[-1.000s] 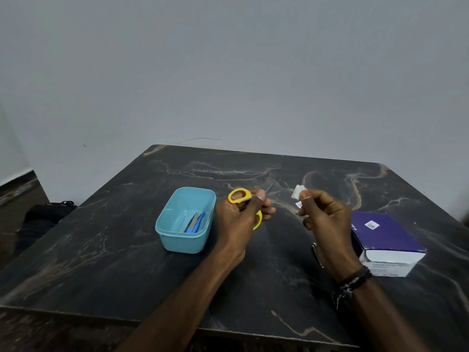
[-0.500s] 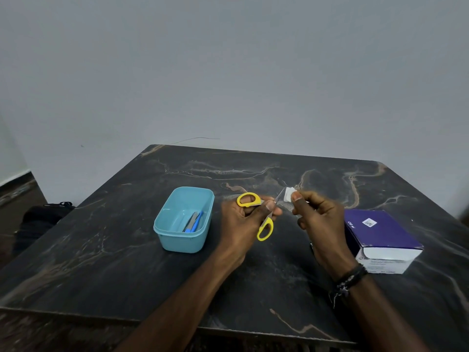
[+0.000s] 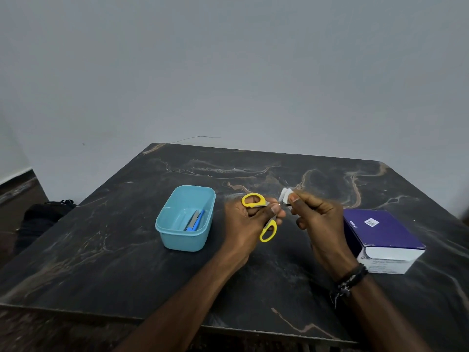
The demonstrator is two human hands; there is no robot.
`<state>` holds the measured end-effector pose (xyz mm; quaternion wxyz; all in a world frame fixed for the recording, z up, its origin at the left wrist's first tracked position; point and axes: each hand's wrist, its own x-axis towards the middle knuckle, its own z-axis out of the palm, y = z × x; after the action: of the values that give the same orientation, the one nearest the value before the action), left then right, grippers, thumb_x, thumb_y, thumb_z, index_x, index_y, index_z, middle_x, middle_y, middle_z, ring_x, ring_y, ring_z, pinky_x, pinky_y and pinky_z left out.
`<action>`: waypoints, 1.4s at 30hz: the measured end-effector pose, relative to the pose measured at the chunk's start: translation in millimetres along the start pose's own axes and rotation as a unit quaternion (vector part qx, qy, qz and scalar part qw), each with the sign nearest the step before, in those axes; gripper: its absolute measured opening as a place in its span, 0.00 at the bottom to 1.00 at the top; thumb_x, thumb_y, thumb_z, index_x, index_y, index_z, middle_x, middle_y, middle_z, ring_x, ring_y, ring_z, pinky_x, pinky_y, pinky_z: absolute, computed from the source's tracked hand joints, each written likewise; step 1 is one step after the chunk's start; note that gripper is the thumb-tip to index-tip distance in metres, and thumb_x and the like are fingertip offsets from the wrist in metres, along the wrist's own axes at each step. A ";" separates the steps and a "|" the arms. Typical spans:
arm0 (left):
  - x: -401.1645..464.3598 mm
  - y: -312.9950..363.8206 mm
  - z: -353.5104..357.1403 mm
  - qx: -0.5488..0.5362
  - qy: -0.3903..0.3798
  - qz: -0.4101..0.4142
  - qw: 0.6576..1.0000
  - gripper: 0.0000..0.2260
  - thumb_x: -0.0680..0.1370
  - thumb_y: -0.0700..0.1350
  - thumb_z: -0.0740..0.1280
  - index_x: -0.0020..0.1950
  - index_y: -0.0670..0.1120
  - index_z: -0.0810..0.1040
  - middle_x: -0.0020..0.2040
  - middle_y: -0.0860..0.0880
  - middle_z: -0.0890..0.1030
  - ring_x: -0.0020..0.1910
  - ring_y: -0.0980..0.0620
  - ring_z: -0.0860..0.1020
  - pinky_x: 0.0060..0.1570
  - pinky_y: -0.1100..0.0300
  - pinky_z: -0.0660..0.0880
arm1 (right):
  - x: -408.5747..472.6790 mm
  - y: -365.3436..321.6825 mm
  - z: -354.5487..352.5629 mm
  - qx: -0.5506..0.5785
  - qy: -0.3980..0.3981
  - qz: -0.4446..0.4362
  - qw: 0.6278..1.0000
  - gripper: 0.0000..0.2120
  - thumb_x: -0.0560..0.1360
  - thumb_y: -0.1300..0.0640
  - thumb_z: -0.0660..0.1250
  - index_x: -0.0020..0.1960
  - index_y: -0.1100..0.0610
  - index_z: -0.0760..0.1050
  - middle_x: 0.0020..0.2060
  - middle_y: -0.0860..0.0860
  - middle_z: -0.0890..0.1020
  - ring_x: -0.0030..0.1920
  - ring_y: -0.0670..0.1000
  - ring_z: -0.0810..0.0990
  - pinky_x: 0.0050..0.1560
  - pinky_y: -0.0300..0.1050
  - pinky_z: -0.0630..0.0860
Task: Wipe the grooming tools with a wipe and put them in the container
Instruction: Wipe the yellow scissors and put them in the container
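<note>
While your left hand (image 3: pixel 250 219) grips the yellow scissors (image 3: pixel 261 215) above the desk (image 3: pixel 127 250), your right hand (image 3: pixel 317 219) pinches a white wipe (image 3: pixel 286 194) just beside them; the container (image 3: pixel 186 219) sits left of your left hand.

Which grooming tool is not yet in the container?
The yellow-handled scissors, held in the left hand. The other tools, grey and blue, already lie inside the container.
</note>
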<state>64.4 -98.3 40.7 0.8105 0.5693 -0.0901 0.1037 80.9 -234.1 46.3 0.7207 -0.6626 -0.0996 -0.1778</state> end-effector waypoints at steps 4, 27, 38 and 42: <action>-0.3 1.2 0.5 0.000 0.004 0.003 1.000 0.01 0.74 0.33 0.69 0.45 0.36 0.80 0.34 0.45 0.83 0.32 0.53 0.82 0.34 0.63 0.80 | 0.6 0.1 0.0 0.014 -0.005 0.015 1.000 0.08 0.75 0.65 0.68 0.44 0.56 0.83 0.37 0.61 0.79 0.35 0.51 0.71 0.28 0.38 0.66; -0.5 -4.4 1.3 0.077 -0.005 0.005 0.997 0.04 0.76 0.32 0.68 0.43 0.38 0.80 0.31 0.49 0.83 0.31 0.55 0.81 0.35 0.63 0.80 | -2.5 -2.4 -1.9 0.004 -0.109 0.009 0.994 0.08 0.75 0.65 0.66 0.42 0.70 0.80 0.30 0.51 0.82 0.31 0.40 0.78 0.36 0.29 0.73; -0.2 -4.6 0.6 0.092 -0.005 0.000 0.996 0.02 0.76 0.33 0.67 0.45 0.35 0.79 0.32 0.46 0.82 0.30 0.54 0.81 0.35 0.63 0.80 | -1.2 -2.4 -2.1 0.015 -0.113 0.033 0.993 0.06 0.72 0.62 0.69 0.40 0.64 0.81 0.32 0.50 0.83 0.34 0.40 0.79 0.37 0.30 0.72; -0.3 -6.8 2.3 0.092 -0.005 -0.004 0.996 0.04 0.76 0.33 0.68 0.43 0.39 0.79 0.31 0.47 0.82 0.31 0.53 0.81 0.36 0.61 0.80 | 1.7 2.9 -5.8 0.033 -0.052 0.053 0.997 0.08 0.68 0.53 0.71 0.39 0.58 0.83 0.36 0.52 0.83 0.38 0.50 0.75 0.37 0.40 0.70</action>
<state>65.8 -102.7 35.2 0.7550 0.6421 -0.0820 0.1048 83.1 -240.0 43.6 0.7445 -0.6510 -0.1077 -0.1012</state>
